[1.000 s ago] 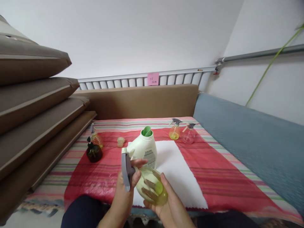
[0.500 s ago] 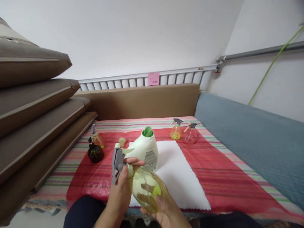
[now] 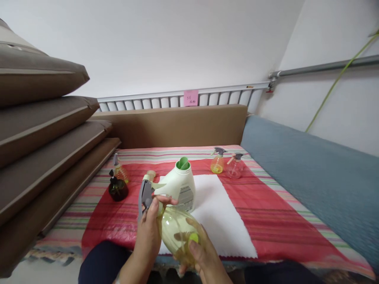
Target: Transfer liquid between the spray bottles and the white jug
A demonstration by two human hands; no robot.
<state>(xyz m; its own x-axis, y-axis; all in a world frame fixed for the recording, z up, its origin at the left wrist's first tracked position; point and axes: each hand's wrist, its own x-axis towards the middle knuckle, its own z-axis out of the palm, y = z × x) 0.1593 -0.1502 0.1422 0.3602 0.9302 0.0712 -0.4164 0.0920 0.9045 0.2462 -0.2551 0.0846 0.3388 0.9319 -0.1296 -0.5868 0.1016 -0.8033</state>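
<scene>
A clear yellow spray bottle (image 3: 173,223) is tilted between my two hands, its grey trigger head up at the left. My left hand (image 3: 151,221) is closed round the neck and the base of the trigger head. Lower down, my right hand (image 3: 204,252) wraps round the bottle's body near its bottom, with some fingers visible through the plastic. Right behind stands a pale green detergent jug (image 3: 186,189), its mouth uncapped and a green spout (image 3: 183,163) showing inside. It rests on a white cloth (image 3: 219,221).
At the left stand a dark pump bottle (image 3: 118,190) and a spray bottle (image 3: 121,171); a pale cap (image 3: 151,174) lies nearby. Two more spray bottles, one with yellow liquid (image 3: 217,167) and one pinkish (image 3: 235,169), stand back right. Stacked cushions (image 3: 44,114) rise at the left.
The spray bottle has shifted slightly left and turned a little in my hands. My right hand has moved up a little along its body. The other things stay in place.
</scene>
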